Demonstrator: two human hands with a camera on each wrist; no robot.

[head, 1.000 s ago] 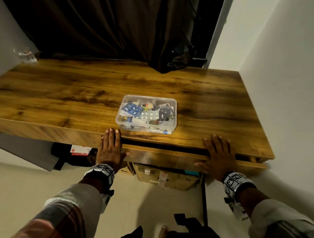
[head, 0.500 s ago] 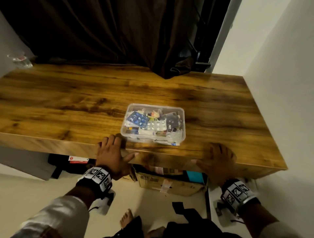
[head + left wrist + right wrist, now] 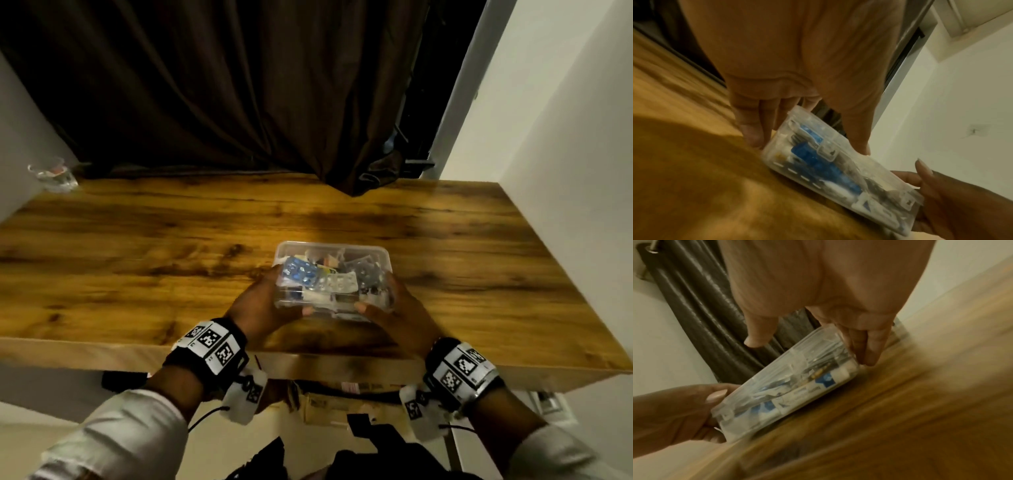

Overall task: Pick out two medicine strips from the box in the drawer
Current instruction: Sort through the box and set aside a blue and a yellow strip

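Note:
A clear plastic box (image 3: 334,274) full of medicine strips lies on the wooden desk (image 3: 137,257) near its front edge. A blue blister strip (image 3: 301,270) shows on top at the left. My left hand (image 3: 263,301) grips the box's left end, thumb on the near side. My right hand (image 3: 394,311) grips the right end the same way. The left wrist view has the box (image 3: 838,170) between my left fingers (image 3: 754,138) and the right hand (image 3: 941,194). In the right wrist view the box (image 3: 797,382) sits against my right fingers (image 3: 869,352). Whether it is lifted I cannot tell.
A dark curtain (image 3: 239,85) hangs behind the desk, and a small glass (image 3: 54,173) stands at the back left corner. A white wall (image 3: 565,171) borders the desk on the right. A cardboard carton (image 3: 329,404) sits on the floor under the desk.
Both hands have left the drawer front, which has gone shut, and risen onto the desk to take hold of the box's two ends.

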